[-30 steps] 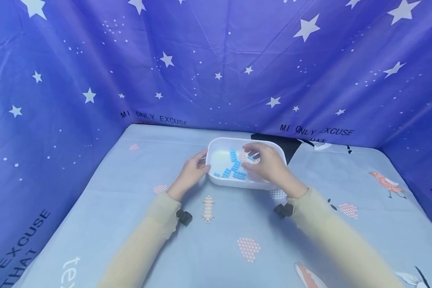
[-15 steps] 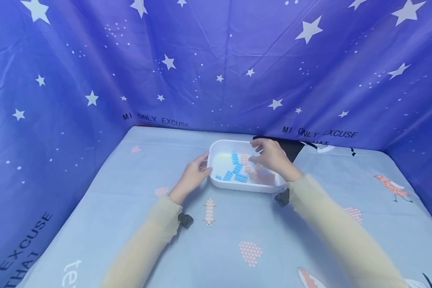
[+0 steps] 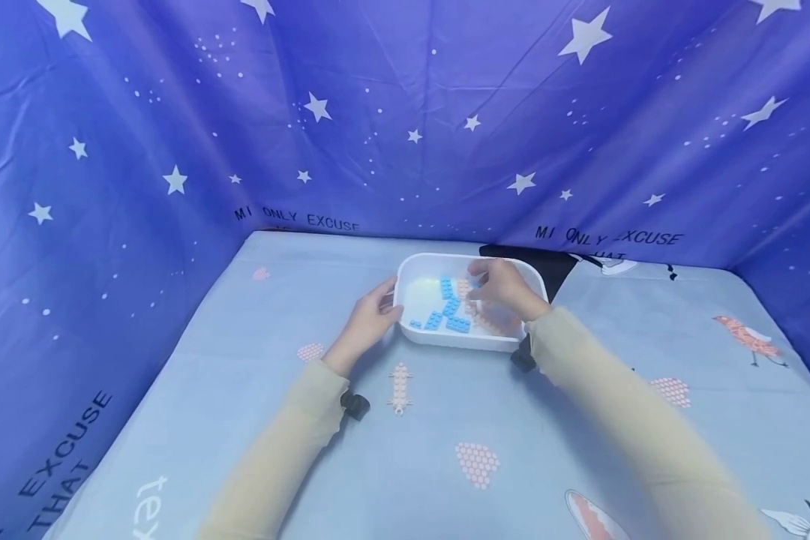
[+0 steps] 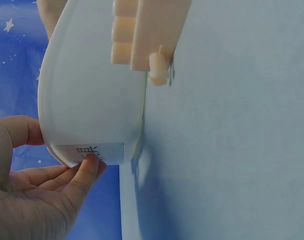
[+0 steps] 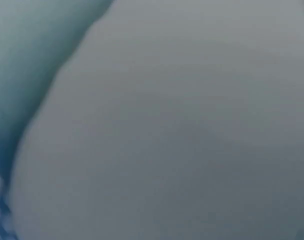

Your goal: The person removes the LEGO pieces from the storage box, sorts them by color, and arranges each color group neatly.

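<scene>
One white box is lying near the desk's far edge, long axis roughly parallel; my left hand is pinching its left end; whether my right hand is pinching, I cannot tell.

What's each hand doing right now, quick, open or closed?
Left hand: closed, holding the white tray by one end.
Right hand: over the tray, fingers bent; can't tell if it's holding anything.
</scene>
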Demonstrator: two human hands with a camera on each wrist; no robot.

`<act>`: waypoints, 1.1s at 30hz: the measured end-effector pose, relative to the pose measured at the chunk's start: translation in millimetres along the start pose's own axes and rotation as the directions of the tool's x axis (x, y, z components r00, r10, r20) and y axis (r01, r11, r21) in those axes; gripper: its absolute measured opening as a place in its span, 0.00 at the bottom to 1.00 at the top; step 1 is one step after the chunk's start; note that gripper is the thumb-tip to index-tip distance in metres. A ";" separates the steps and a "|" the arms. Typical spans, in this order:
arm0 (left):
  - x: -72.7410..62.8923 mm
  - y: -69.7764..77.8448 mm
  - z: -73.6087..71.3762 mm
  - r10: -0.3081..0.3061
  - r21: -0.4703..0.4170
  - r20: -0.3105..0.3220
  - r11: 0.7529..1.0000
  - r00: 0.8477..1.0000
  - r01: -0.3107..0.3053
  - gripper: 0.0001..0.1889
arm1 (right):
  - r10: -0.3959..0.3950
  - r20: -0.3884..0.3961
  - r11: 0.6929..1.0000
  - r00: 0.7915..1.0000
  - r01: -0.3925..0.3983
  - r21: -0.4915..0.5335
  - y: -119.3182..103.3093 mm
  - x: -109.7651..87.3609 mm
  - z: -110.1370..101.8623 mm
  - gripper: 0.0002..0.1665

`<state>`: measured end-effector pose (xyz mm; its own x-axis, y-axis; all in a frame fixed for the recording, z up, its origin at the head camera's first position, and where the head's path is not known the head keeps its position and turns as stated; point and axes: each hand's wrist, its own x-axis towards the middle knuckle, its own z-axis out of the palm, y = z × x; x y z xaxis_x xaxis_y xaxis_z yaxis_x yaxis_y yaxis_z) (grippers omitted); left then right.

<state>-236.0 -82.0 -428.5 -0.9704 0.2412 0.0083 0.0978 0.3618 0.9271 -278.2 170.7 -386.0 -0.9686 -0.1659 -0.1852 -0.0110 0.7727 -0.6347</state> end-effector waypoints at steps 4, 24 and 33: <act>-1.1 -0.9 0.8 -0.001 -0.012 -0.007 1.000 1.000 0.001 0.33 | -0.009 -0.018 1.000 1.000 0.009 0.009 4.9 3.5 8.0 0.34; -1.8 -0.6 0.9 -0.009 -0.019 -0.015 1.000 1.000 0.009 0.33 | -0.010 -0.044 1.000 0.999 0.010 0.005 7.7 13.8 17.6 0.30; -3.2 1.6 1.0 -0.027 -0.005 -0.019 1.000 0.999 0.026 0.33 | 0.000 -0.041 1.000 0.999 0.000 -0.002 8.0 14.8 19.2 0.29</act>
<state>-232.5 -81.4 -427.4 -0.9767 0.2143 -0.0092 0.0709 0.3634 0.9289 -287.9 162.6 -408.2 -0.9780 -0.1407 -0.1541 -0.0115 0.7738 -0.6333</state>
